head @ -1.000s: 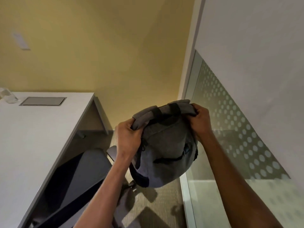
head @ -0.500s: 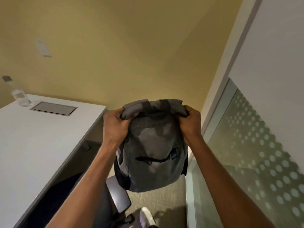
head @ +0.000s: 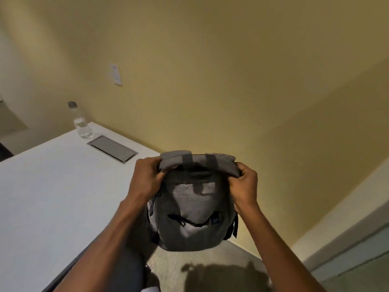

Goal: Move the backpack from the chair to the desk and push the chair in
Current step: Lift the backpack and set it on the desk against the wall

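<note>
Both forearms reach up from bottom of frame. Grey backpack [head: 194, 209] hangs in air between hands, off chair, not on desk, body dangling below grip over carpet. Left hand [head: 145, 182] clenched on top left corner of backpack. Right hand [head: 245, 186] clenched on top right corner. Backpack sits just past right edge of white desk [head: 52, 186], beside it. Chair [head: 126, 272] dark, only partly seen at bottom, below left forearm. Farther on desk: grey inset panel [head: 112, 149], then clear water bottle [head: 81, 123] near yellow wall [head: 210, 81].
</note>
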A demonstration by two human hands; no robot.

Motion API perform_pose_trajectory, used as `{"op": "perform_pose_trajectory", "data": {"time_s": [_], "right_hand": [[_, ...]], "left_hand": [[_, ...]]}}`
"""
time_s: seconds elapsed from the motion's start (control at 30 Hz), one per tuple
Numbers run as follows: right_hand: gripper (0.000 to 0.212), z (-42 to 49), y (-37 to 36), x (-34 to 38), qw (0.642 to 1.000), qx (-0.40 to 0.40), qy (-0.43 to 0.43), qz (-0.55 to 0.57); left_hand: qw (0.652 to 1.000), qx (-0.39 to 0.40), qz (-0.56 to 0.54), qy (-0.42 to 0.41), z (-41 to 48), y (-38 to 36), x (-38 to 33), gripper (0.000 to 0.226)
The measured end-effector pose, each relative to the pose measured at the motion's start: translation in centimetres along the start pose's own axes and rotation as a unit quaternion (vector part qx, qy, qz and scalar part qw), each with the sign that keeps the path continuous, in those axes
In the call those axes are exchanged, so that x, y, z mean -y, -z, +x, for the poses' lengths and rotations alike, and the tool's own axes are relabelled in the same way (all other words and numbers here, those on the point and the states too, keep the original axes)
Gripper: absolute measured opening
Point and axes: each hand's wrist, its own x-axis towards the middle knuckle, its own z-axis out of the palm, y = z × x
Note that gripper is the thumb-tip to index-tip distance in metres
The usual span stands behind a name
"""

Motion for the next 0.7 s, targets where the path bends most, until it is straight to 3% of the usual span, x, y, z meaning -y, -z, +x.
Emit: {"op": "perform_pose_trajectory", "data": {"time_s": [0.1, 0.3, 0.57, 0.7], "right_hand": [[0.02, 4.1, -3.7, 0.3, 1.0, 0.026, 0.006, 0.005], [0.023, 12.3, -12.7, -0.2, 0.997, 0.066, 0.013, 0.03], [0.025, 22.0, -24.6, -2.2, 0.991, 0.119, -0.039, 0.055], [0.019, 25.7, -30.2, -3.5, 0.98, 0.151, -0.094, 0.087]], "left_hand": [[0.996, -0.032, 0.086, 0.017, 3.9, 1.1, 1.7, 0.014], [0.969, -0.095, 0.224, 0.047, 12.0, 2.5, 5.5, 0.038], [0.949, -0.117, 0.266, 0.124, 24.0, 3.4, 12.6, 0.012], [0.939, -0.123, 0.279, 0.159, 30.9, 3.6, 16.9, 0.013]]}}
